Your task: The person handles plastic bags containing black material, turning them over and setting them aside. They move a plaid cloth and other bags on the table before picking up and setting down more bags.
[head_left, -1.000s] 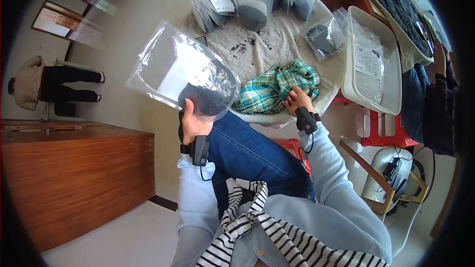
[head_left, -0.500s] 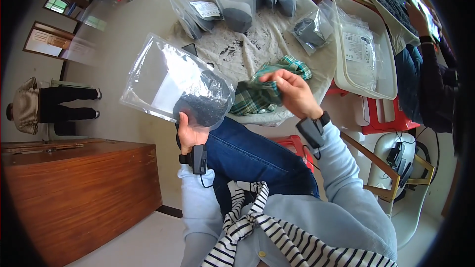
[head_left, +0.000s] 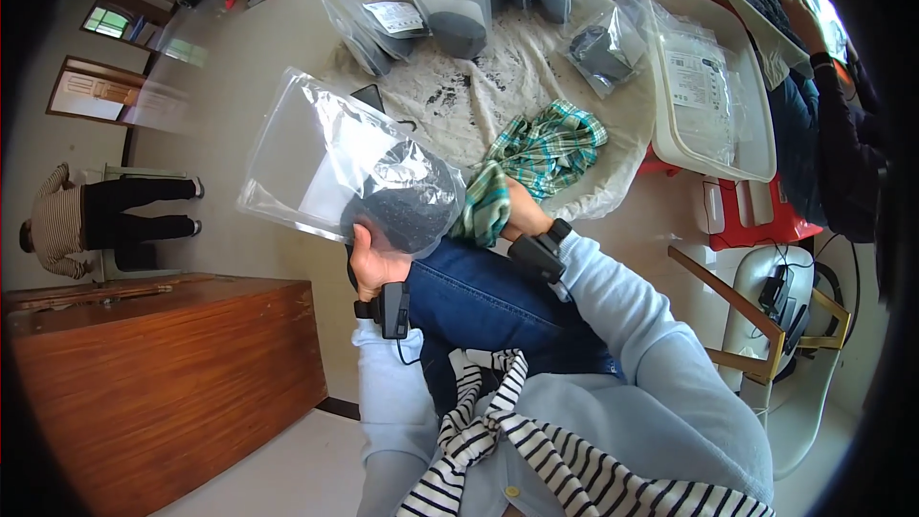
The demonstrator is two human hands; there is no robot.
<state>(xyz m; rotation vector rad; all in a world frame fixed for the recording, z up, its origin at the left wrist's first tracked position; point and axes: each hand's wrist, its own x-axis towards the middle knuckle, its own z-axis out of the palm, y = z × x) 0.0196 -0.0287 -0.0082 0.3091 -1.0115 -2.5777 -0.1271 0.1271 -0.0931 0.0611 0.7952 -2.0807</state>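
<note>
My left hand point(head_left: 375, 263) grips a clear plastic bag point(head_left: 325, 158) that has a dark folded garment point(head_left: 407, 201) at its lower end; the bag is held up above my lap. My right hand point(head_left: 522, 215) grips one end of a green plaid cloth point(head_left: 536, 158) and holds it next to the bag's lower end. The rest of the cloth trails over a pale speckled sheet point(head_left: 488, 96) spread on the floor. Both wrists carry dark bands.
Several clear bags with dark garments point(head_left: 455, 14) lie at the sheet's far edge. A white tray point(head_left: 708, 96) sits to the right, a brown wooden cabinet point(head_left: 163, 373) to the left. One person point(head_left: 105, 220) stands at far left, another point(head_left: 842, 115) at the right edge.
My right hand has lifted the plaid cloth off the sheet and drawn it toward the bag. The bag has shifted slightly right and lower in view.
</note>
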